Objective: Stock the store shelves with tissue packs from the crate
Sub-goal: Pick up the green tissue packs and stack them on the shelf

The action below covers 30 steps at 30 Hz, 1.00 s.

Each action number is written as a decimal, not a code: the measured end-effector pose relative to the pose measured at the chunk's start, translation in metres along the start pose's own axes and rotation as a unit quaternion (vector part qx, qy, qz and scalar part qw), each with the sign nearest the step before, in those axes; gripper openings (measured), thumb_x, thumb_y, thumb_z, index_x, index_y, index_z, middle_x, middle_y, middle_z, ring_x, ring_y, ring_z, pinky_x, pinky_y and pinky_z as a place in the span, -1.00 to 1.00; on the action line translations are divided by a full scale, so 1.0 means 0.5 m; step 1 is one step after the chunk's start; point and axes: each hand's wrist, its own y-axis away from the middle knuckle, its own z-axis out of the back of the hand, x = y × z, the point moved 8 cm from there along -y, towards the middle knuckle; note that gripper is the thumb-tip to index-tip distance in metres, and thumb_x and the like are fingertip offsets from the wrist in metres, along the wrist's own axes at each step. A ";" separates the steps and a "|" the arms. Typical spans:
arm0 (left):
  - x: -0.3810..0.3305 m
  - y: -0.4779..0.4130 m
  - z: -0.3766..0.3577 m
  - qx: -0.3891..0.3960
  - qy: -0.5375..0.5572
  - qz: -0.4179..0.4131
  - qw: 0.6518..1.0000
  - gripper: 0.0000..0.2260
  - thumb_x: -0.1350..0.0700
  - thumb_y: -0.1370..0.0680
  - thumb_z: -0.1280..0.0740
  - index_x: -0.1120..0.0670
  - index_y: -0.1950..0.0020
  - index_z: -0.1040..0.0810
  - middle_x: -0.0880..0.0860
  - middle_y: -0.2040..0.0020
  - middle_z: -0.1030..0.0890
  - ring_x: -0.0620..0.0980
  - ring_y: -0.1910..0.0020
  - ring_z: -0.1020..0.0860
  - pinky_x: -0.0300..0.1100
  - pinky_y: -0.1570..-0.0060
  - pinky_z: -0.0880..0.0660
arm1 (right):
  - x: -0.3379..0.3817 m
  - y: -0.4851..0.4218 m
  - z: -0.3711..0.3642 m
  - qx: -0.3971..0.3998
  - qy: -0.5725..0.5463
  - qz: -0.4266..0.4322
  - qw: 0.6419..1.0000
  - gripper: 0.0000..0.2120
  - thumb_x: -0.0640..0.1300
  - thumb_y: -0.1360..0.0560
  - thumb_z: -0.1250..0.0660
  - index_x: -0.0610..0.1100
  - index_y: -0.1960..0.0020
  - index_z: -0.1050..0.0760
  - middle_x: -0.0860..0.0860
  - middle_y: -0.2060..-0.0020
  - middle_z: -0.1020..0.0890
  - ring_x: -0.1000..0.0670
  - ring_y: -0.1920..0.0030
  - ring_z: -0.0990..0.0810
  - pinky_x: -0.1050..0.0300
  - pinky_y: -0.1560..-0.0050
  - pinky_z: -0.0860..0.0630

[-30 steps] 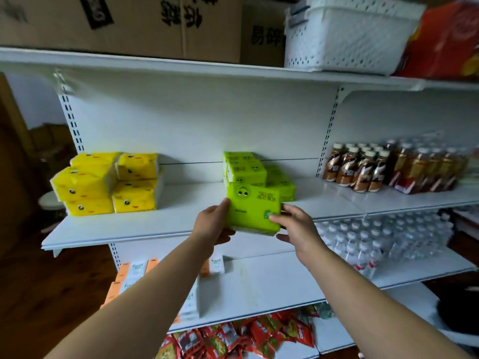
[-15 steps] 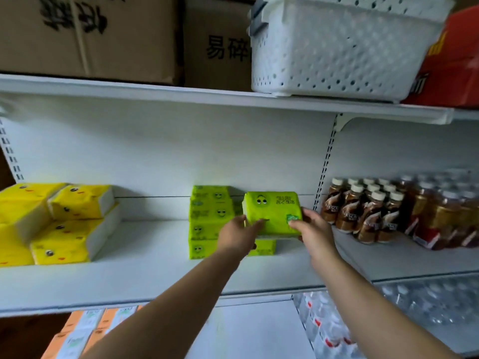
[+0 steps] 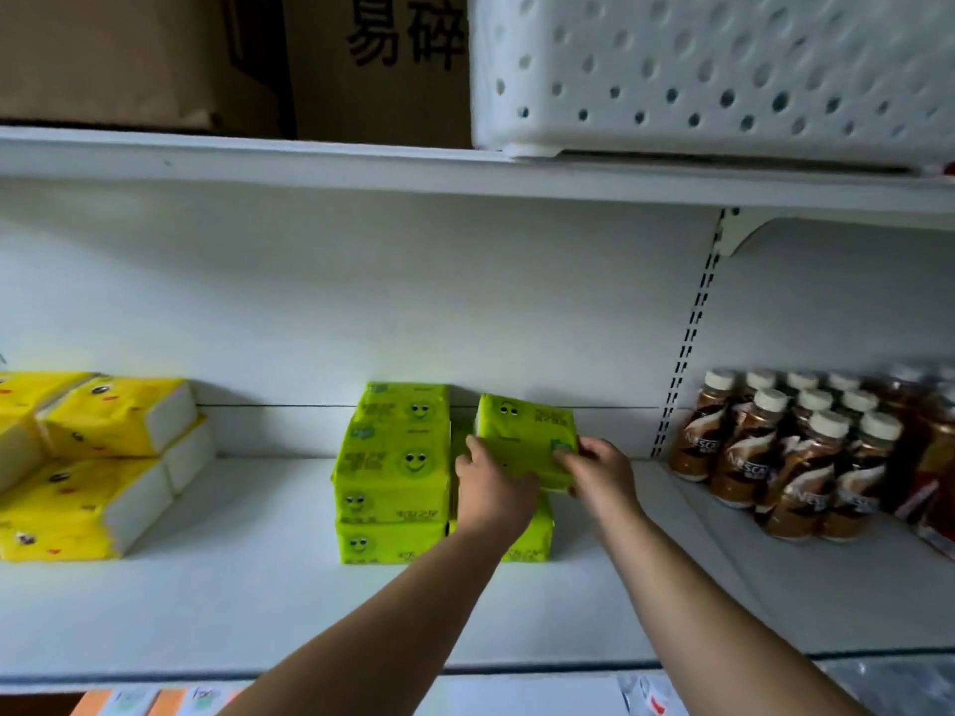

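closer in to the shelf [image 3: 258, 602] than half a second ago, everything bigger in view. with that, the green tissue pack [image 3: 524, 436] pushed deeper toward the back panel [image 3: 362, 312], right beside the taller green stack [image 3: 395, 472]. still gripped from both sides: left hand [image 3: 491, 490] curled round the left edge with the thumb up on the front face, right hand [image 3: 602, 475] pinching the lower right corner. same two-handed hold as before, just further in.

tilted a little, smiley side toward the camera, top edge about level with the top of the taller green stack. directly above the lone green pack [image 3: 535, 540] lying on the shelf board. can't tell whether actually resting on that one or just hovering over it, gap hidden behind the left hand.

round about, nothing shifted, only framed tighter:
- yellow tissue packs [image 3: 103, 457] well off to the left, cut by the frame edge
- brown coffee bottles [image 3: 749, 447] on the right, past the slotted upright [image 3: 692, 343]
- up on the top shelf [image 3: 258, 157], cardboard boxes [image 3: 129, 54] and a white perforated basket [image 3: 713, 74], looming way larger than before
- strip of orange packs [image 3: 170, 702] peeking in along the bottom edge
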 end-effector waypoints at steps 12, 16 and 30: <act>-0.023 -0.053 -0.012 -0.031 -0.003 -0.043 0.999 -0.35 0.17 -0.57 -0.19 0.27 -0.51 0.14 0.21 -0.53 0.18 0.08 -0.53 0.03 -0.35 -0.34 0.00 | 0.048 -0.072 -0.080 0.039 0.107 0.075 0.991 -0.64 -0.30 -0.27 -0.36 -0.11 -0.04 -0.60 -0.07 0.08 -0.69 -0.07 0.03 -0.63 0.07 0.00 -0.52; -0.025 -0.049 -0.025 -0.030 -0.015 -0.056 0.998 -0.35 0.11 -0.58 -0.19 0.22 -0.53 0.12 0.17 -0.53 0.28 0.06 -0.53 0.01 -0.36 -0.26 -0.08 | 0.035 -0.083 -0.076 0.020 0.060 0.053 0.997 -0.64 -0.32 -0.25 -0.36 -0.11 -0.03 -0.60 -0.03 0.12 -0.69 -0.06 0.04 -0.64 0.02 -0.04 -0.57; -0.013 -0.025 0.012 -0.029 -0.041 -0.090 0.995 -0.40 0.19 -0.56 -0.19 0.24 -0.52 0.01 0.17 -0.53 -0.06 0.02 -0.52 -0.05 -0.37 -0.32 -0.01 | 0.029 -0.047 -0.071 0.031 0.041 0.040 0.998 -0.45 -0.17 -0.26 -0.44 -0.14 -0.25 -0.50 -0.12 -0.12 -0.62 -0.09 -0.14 -0.58 -0.11 -0.23 -0.49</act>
